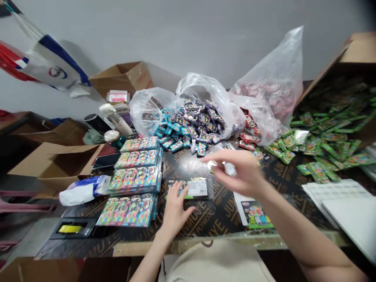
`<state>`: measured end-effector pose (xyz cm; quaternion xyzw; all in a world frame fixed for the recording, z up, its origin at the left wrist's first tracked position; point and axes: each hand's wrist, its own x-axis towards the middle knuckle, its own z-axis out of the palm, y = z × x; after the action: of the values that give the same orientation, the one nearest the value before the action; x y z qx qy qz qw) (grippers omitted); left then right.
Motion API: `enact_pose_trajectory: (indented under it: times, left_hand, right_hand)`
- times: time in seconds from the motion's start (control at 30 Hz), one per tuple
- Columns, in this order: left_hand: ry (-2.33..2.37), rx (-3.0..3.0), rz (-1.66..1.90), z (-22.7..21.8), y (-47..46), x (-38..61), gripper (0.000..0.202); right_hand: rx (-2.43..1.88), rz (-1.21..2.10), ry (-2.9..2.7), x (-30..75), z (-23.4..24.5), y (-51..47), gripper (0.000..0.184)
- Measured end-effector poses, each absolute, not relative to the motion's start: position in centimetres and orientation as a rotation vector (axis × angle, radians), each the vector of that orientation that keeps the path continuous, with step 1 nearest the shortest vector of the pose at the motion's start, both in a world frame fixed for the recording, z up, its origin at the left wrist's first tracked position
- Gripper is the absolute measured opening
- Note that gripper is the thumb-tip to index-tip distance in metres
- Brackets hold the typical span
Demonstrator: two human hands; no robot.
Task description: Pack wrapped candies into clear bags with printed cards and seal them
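Observation:
My left hand (pixel 175 209) lies with its fingers spread, fingertips on a flat printed pack (pixel 197 188) with a white barcode label. To its right, my right hand (pixel 242 172) is raised over the table and smeared by motion. Between its thumb and fingers shows a small shiny foil packet (pixel 230 169) with a bit of green, partly hidden. Left of my left hand stand stacks of colourful printed packs (pixel 136 178). Loose blue packets (pixel 176 135) and purple packets (pixel 202 117) spill from plastic bags behind the hands. A green printed card (pixel 255 214) lies below my right hand.
Red packets (pixel 249 137) sit by a plastic bag (pixel 264 113). Green packets (pixel 331 145) pour from a cardboard box (pixel 357 51) at the right. White sheets (pixel 349 211) lie at right. A phone (pixel 107 161), tissue pack (pixel 85 190) and bottles (pixel 116 119) are at left.

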<state>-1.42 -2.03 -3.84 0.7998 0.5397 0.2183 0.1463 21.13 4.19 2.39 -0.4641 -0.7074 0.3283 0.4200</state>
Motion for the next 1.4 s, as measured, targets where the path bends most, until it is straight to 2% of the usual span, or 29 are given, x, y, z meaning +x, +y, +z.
enact_pose_trajectory:
  times: [0.1,0.2,0.33,0.43,0.53,0.6,0.67,0.77,0.8,0.97,1.03,1.17,1.2,1.3,1.4]
  left_hand:
    - [1.343,2.454,0.359,-4.7,0.6,0.6,0.092]
    - [1.327,2.440,0.236,-5.6,2.5,2.1,0.101]
    - [1.317,2.389,0.267,-6.4,2.6,2.6,0.096]
    - [1.339,2.196,0.470,-5.9,2.4,2.2,0.093]
    - [1.388,1.652,0.883,-4.5,3.4,1.9,0.068]
    - [1.301,1.282,0.963,-3.7,4.1,2.2,0.050]
    - [1.193,1.078,0.908,-3.2,4.5,2.9,0.040]
    - [1.149,0.980,0.882,-3.2,4.3,4.2,0.038]
    - [1.148,0.965,0.888,-3.3,4.1,4.6,0.038]
    - [1.084,1.190,0.761,-3.8,3.2,4.6,0.042]
    - [1.133,1.523,0.733,-4.2,3.0,3.8,0.047]
    - [1.205,2.179,0.502,-5.7,2.4,2.3,0.096]
    - [1.212,2.250,0.438,-6.0,2.3,2.2,0.100]
    - [1.244,2.299,0.398,-6.1,2.5,2.1,0.096]
    - [1.203,2.316,0.387,-5.2,2.6,2.2,0.099]
  right_hand:
    - [-1.346,0.542,-2.105,20.4,0.3,10.4,0.053]
    - [-1.511,0.388,-2.172,19.8,-2.6,14.5,0.061]
    - [-1.509,0.363,-2.153,19.8,-4.0,16.9,0.043]
    - [-1.513,0.386,-2.104,20.4,-3.3,16.7,0.032]
    - [-1.285,0.732,-2.074,21.1,-2.6,14.1,0.028]
    - [-1.035,1.101,-2.060,21.5,-2.4,11.4,0.035]
    - [-0.987,1.217,-2.014,21.8,-2.3,8.6,0.051]
    - [-1.159,0.891,-1.974,22.0,-1.9,5.1,0.084]
    - [-1.176,0.777,-2.004,22.1,-1.7,4.3,0.090]
    - [-1.167,0.607,-2.089,23.1,-2.0,2.2,0.079]
    - [-1.268,0.567,-2.022,24.0,-2.7,2.0,0.076]
    - [-1.440,0.474,-2.118,25.5,-4.7,1.5,0.072]
    - [-1.457,0.464,-2.161,25.6,-5.1,1.3,0.074]
    - [-1.448,0.475,-2.258,25.6,-6.1,0.8,0.082]
    - [-1.404,0.503,-2.316,25.4,-6.3,0.4,0.083]
